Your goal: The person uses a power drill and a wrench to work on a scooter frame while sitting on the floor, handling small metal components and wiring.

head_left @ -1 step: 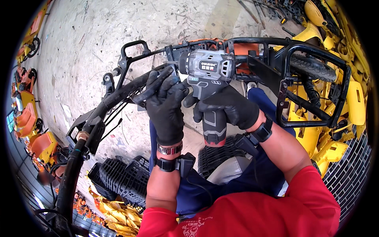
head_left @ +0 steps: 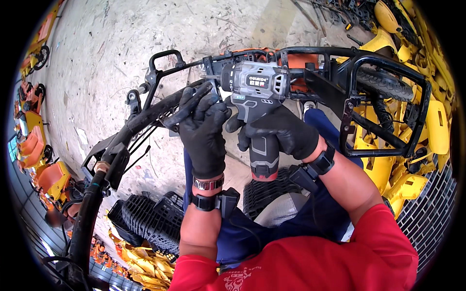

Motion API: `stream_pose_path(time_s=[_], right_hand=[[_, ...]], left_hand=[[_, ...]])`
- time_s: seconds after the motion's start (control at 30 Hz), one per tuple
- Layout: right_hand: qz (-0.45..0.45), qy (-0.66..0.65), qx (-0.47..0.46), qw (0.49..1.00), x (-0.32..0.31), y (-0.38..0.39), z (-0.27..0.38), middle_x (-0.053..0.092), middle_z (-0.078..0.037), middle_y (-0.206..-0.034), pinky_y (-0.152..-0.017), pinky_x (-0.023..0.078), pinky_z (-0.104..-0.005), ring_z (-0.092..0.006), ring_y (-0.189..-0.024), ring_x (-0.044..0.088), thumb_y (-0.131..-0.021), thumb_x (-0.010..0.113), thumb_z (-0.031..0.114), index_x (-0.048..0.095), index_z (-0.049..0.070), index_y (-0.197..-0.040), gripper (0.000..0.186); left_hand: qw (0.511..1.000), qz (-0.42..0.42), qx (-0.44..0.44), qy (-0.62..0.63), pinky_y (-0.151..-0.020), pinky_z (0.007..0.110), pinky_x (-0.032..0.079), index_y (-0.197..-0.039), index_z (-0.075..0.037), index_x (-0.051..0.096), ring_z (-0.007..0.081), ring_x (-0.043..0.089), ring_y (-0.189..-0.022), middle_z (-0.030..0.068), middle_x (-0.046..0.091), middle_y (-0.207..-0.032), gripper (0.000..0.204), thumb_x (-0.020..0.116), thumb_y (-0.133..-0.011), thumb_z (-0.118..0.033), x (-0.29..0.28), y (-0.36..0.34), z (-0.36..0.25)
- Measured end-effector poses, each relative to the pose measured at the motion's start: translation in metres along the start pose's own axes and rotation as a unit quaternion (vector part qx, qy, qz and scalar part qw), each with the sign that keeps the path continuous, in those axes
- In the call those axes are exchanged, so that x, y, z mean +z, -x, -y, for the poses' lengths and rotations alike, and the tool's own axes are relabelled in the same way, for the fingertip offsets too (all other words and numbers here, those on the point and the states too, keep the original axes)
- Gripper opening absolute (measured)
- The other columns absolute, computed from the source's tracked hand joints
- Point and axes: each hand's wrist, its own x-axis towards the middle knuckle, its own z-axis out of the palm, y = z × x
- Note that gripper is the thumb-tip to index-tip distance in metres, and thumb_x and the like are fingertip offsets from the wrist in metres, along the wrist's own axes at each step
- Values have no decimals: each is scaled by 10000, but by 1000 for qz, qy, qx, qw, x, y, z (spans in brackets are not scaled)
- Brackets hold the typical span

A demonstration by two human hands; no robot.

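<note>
Littered concrete floor fills the upper frame; right hand grips the grey drill, left hand clasps the black frame. A slipping bit could likely jab the left fingers.

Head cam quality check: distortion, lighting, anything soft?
Head view: strong fisheye, the black frame tubes bow toward the rim, black vignette in the corners; even daylight, soft shadows, no glare; the cordless drill and both gloved hands are sharp, the yellow parts at the edge smear slightly.

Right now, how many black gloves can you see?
2. The left glove grips the black handlebar. The right glove wraps the grey power drill by its handle. None seem hidden.
</note>
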Motion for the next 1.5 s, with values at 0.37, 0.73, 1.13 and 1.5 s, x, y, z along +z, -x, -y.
stream_pose_path(time_s=[0.37, 0.73, 1.13, 1.5], right_hand=[[-32, 101, -38, 994, 0, -4, 0, 695, -144, -1009, -743, 552, -322, -197, -840, 684, -855, 687, 161, 551, -49, -1301, 512], [-81, 72, -41, 993, -1, -5, -2, 691, -87, -989, -743, 577, -302, -142, -832, 683, -802, 721, 18, 605, -16, -1206, 422], [-70, 30, -31, 997, 3, -7, -7, 684, -84, -1043, -789, 584, -302, -146, -904, 682, -808, 730, 23, 593, -14, -1240, 455], [-53, 7, -61, 997, -3, -6, 0, 660, -127, -1102, -765, 551, -327, -204, -863, 672, -828, 683, 121, 588, -45, -1236, 451]], left_hand=[[1000, -10, 17, -20, -895, 304, 563, -1451, 93, 287, 181, 591, -1084, 187, 552, -1285, 686, 615, -848, 92, 4, -1, 0], [980, -18, 65, -189, -916, 314, 555, -1432, 107, 335, 223, 597, -1147, 200, 596, -1243, 670, 657, -847, 54, 14, 7, -7], [982, -39, 93, -160, -842, 305, 588, -1433, 115, 333, 202, 659, -974, 199, 605, -1194, 657, 633, -851, 70, 17, 5, -2], [968, -45, 111, -221, -847, 265, 487, -1260, 95, 561, 193, 666, -967, 116, 695, -911, 394, 515, -1030, -221, -2, -6, -4]])
